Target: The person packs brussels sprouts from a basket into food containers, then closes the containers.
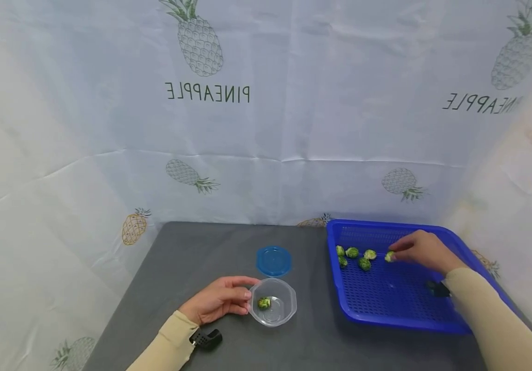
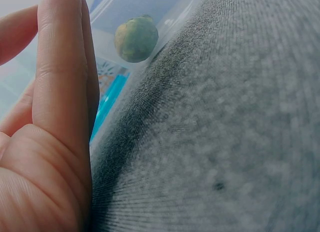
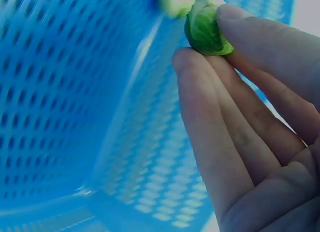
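At the right side of a grey table [image 1: 215, 247], a blue basket [image 1: 386, 293] with perforated walls and floor; within it the right hand [image 1: 416, 250] pinches one sprout [image 1: 389, 256] between thumb and fingertips, the remaining fingers extended close together beneath; whether this sprout touches the basket's floor cannot be told; five loose sprouts [image 1: 364, 264] lie toward the basket's left rear corner, near the pinched one. Left of the basket, well apart from it, stands a clear bowl [image 1: 282, 315] with a single small green sprout [image 1: 264, 303] on its bottom, toward the left; the left hand [image 1: 221, 301] rests against the bowl's left side, its fingers nearly straight, touching the rim and wall rather than wrapped round them. Just beyond the bowl lies a blue lid [image 1: 273, 261], flat on the table; a pale curtain [image 1: 284, 123] printed with pineapples hangs behind. Handling, by judgement: each sprout should be light and firm, springy under slight pressure, its outer leaves smooth, a little slippery and apt to peel or tear if dragged; the round form would tend to roll, so the best hold is a gentle pinch across the widest part, with pads on opposite sides; the bowl appears thin, light and slightly flexible, easily nudged along the table, and is best steadied low on the wall or by the rim without squeezing.
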A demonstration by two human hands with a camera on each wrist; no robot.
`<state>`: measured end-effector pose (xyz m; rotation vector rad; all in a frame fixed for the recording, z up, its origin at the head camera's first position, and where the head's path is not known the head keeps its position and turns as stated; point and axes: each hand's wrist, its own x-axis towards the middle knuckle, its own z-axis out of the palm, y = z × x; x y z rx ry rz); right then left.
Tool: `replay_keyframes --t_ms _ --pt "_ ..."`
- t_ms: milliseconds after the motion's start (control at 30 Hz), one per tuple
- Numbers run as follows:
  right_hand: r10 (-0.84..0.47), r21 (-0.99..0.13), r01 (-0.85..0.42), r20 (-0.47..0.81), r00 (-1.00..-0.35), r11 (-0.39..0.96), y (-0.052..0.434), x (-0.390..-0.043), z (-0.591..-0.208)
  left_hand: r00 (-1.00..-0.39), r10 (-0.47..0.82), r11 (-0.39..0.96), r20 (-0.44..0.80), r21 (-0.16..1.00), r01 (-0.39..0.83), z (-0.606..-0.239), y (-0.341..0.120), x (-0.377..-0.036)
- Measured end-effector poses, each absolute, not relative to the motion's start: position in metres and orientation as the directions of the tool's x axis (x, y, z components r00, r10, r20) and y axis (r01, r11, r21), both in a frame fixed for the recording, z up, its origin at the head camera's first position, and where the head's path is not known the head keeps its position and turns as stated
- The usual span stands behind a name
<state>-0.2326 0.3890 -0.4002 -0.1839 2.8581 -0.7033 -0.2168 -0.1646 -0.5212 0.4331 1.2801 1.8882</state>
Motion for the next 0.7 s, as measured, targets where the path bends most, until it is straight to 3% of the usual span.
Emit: replay_keyframes --t_ms 400,700 --pt "-0.241 -0.509 -0.181 -0.054 -0.969 0.841 0.295 -0.202 -0.362 -0.633 0.763 -0.179 -0.135 0.896 -0.407 -0.52 -0.169 -0.218" --pt "-0.323 -0.602 -0.257 -0.002 -0.946 0.756 0.216 -0.196 -0.363 -0.63 0.758 -0.154 -0.171 0.891 -0.428 -0.52 -0.166 -0.217"
